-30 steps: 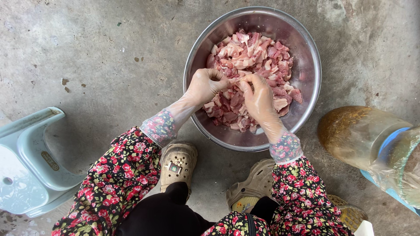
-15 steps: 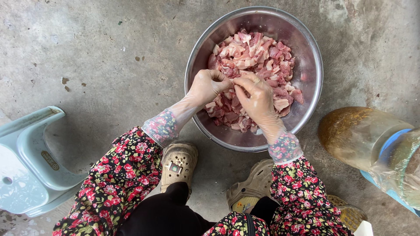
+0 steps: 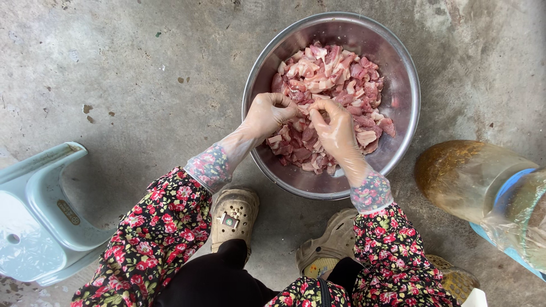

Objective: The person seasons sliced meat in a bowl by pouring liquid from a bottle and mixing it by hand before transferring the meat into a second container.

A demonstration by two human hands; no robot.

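Note:
A round steel bowl (image 3: 402, 68) stands on the concrete floor, holding several raw pink meat pieces (image 3: 333, 74). Both my hands wear thin clear plastic gloves and meet over the near half of the meat. My left hand (image 3: 268, 113) is curled, its fingertips pinching a small meat piece (image 3: 303, 108). My right hand (image 3: 335, 128) pinches the same piece from the other side, fingers bent together. My flowered sleeves reach down to the wrists.
A pale blue plastic stool (image 3: 34, 216) lies at the lower left. At the right edge lies a large clear bottle with brownish contents (image 3: 472, 176). My feet in beige clogs (image 3: 234, 216) stand just below the bowl on the stained concrete floor (image 3: 125, 74).
Both hands have stayed at the same spot over the meat; the fingers have drawn closer together around a small piece. The bowl has not moved.

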